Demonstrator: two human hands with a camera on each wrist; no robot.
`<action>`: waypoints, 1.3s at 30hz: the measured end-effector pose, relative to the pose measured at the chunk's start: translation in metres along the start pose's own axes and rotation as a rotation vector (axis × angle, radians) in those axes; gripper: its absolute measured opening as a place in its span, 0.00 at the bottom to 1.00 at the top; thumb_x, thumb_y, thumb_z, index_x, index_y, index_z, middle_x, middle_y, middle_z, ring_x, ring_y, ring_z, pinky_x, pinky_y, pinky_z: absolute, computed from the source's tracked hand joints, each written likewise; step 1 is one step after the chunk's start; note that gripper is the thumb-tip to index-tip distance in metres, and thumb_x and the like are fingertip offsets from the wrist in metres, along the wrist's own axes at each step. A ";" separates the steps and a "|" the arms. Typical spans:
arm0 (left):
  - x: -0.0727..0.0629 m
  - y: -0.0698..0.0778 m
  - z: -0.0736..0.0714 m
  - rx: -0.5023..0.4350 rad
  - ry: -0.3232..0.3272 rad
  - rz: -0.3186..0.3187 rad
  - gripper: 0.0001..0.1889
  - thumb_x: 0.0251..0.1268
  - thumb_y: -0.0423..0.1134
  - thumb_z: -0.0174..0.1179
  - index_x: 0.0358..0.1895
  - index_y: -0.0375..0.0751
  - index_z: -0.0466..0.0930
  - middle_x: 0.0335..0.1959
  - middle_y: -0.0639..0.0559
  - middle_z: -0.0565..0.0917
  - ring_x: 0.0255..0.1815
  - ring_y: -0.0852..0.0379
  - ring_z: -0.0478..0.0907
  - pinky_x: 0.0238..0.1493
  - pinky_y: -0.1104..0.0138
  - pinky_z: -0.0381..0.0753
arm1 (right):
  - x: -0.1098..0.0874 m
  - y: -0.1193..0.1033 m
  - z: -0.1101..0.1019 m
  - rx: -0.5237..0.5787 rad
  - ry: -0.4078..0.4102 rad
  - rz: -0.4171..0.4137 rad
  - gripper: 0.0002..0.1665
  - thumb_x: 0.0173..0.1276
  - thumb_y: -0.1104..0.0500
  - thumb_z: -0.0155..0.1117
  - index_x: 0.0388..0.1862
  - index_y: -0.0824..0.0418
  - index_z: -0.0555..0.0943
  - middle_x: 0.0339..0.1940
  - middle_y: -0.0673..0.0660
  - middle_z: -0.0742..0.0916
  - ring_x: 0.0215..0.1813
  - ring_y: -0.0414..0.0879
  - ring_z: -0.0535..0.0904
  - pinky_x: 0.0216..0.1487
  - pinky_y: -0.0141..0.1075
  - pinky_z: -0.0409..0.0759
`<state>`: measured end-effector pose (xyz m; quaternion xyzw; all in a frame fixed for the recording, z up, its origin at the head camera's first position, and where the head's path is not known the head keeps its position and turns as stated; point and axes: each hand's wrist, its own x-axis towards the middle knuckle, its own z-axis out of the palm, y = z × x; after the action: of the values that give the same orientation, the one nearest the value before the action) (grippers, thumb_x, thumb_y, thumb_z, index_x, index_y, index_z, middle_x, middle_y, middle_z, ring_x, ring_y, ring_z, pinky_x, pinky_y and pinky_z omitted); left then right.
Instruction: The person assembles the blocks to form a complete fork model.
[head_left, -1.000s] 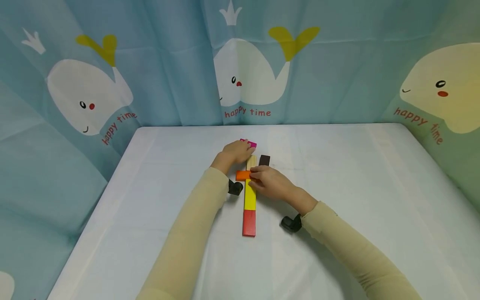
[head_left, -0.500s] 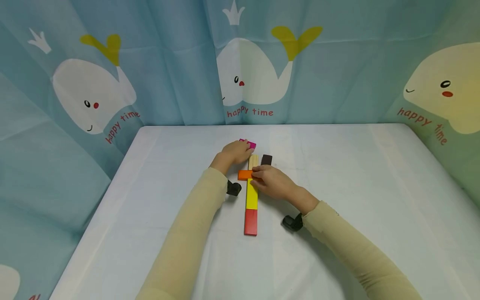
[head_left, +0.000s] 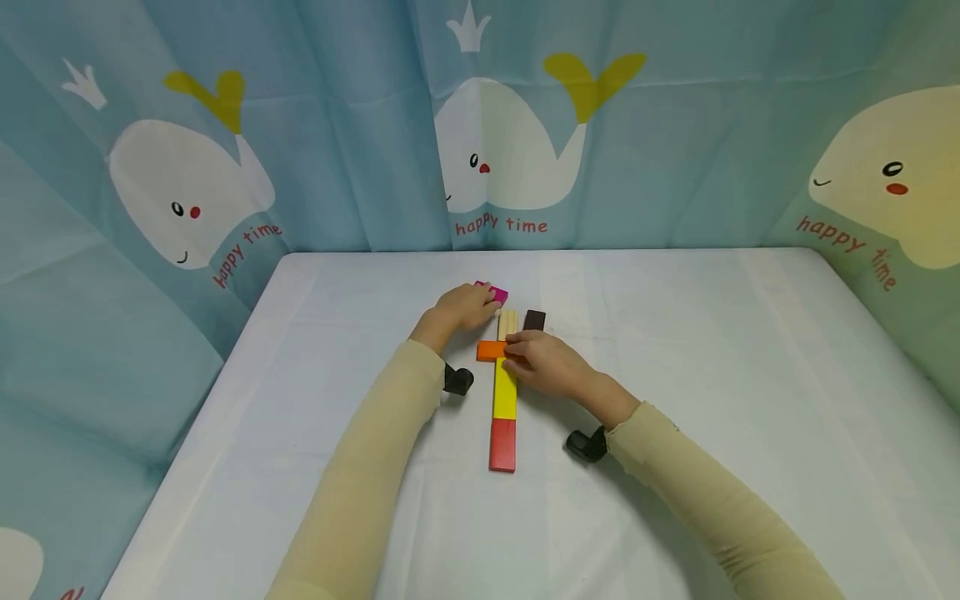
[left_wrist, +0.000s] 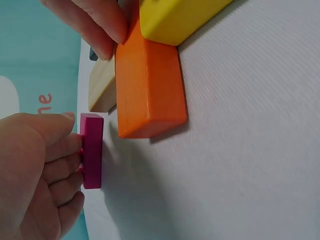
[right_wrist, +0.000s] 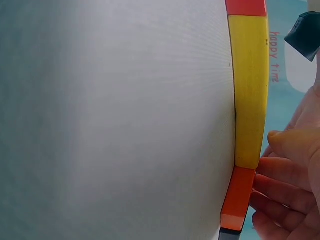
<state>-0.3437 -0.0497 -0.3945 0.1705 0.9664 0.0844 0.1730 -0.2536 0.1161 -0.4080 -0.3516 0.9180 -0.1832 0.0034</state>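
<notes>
At the far end of the row, my left hand [head_left: 463,307] holds a small magenta block [left_wrist: 92,155] with bent fingers against its side and the thumb near one end. My right hand [head_left: 551,364] rests its fingers on the orange block [head_left: 489,351], which lies crosswise; its thumb is beside the yellow block [head_left: 505,396]. The yellow block runs toward me from the orange one and meets a red block [head_left: 503,446]. Beyond the orange block lies a plain wooden block [head_left: 507,323]. A dark brown block [head_left: 535,320], partly hidden by my right hand, sits to its right.
A white cloth covers the table [head_left: 360,375]. Behind it hangs a blue curtain [head_left: 352,150] printed with whales. Black wrist cameras [head_left: 586,446] stick out from both wrists, close over the table.
My left hand has drawn the magenta block slightly left and toward me. The right hand keeps its place on the orange block. The head view has shifted a little.
</notes>
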 end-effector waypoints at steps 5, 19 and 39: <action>-0.001 -0.001 0.000 0.011 0.016 0.004 0.26 0.73 0.49 0.40 0.70 0.44 0.58 0.69 0.49 0.60 0.66 0.52 0.61 0.65 0.60 0.57 | 0.000 0.000 -0.001 0.000 0.007 -0.001 0.20 0.64 0.58 0.62 0.47 0.72 0.80 0.50 0.64 0.81 0.53 0.55 0.76 0.55 0.44 0.72; -0.011 -0.005 0.000 -0.008 0.048 -0.004 0.24 0.71 0.48 0.44 0.68 0.44 0.63 0.67 0.50 0.64 0.61 0.51 0.66 0.63 0.60 0.61 | 0.000 0.002 0.000 -0.012 0.012 -0.003 0.20 0.64 0.58 0.62 0.47 0.73 0.80 0.50 0.64 0.81 0.53 0.55 0.76 0.55 0.45 0.72; -0.028 -0.019 0.008 -0.049 0.094 0.082 0.23 0.70 0.48 0.46 0.65 0.45 0.66 0.66 0.51 0.65 0.63 0.51 0.64 0.64 0.59 0.60 | 0.000 0.000 0.001 -0.018 0.022 -0.017 0.19 0.64 0.58 0.62 0.46 0.73 0.80 0.49 0.64 0.81 0.52 0.55 0.76 0.54 0.44 0.73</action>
<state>-0.3219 -0.0768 -0.3979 0.2016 0.9632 0.1230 0.1279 -0.2533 0.1155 -0.4088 -0.3574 0.9165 -0.1790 -0.0116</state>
